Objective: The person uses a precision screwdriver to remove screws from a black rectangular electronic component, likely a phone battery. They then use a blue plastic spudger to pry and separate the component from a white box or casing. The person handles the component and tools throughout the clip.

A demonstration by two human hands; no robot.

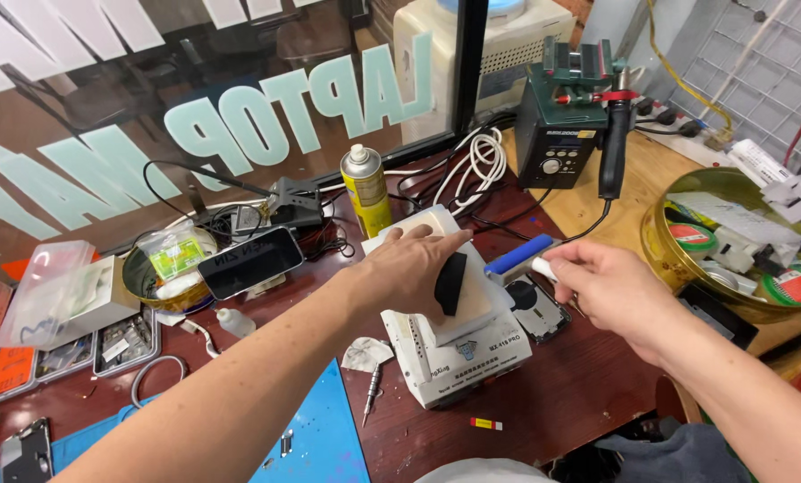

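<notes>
My left hand [414, 268] lies flat on the top plate of a white box-shaped machine [459, 353] in the middle of the dark red bench, fingers spread, with a small black piece [450, 283] just under its edge. My right hand [611, 291] grips the white handle of a small blue roller [518, 255], whose blue cylinder sits at the machine's right edge. A phone part with a round hole [539, 310] lies on the bench under the right hand.
A yellow spray can [366, 190] stands behind the machine. A phone [249, 262] rests on a bowl at left, by parts trays [70, 353]. A green soldering station [561, 134] is at back, a cluttered brass bowl [660, 246] at right, a blue mat [316, 438] near me.
</notes>
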